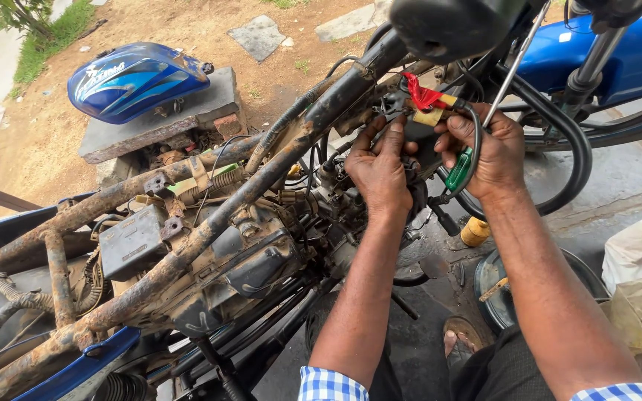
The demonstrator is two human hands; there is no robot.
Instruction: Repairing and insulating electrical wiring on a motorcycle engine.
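Fingers of right hand [488, 148] grip a green-handled screwdriver [461, 169]; left hand [380, 167] (fingers loose) touches wiring [426, 100].

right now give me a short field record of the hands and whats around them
setting: outdoors, stripped motorcycle frame, rusty
left hand: fingers on wiring near the frame's front
right hand: holds green-handled screwdriver, by red and yellow connector
removed part: blue fuel tank on stone slab
ground: yellow cap

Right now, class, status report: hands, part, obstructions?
Left hand on engine wiring. Right hand gripping green screwdriver, by red-taped connector. Rusty frame crowds left.
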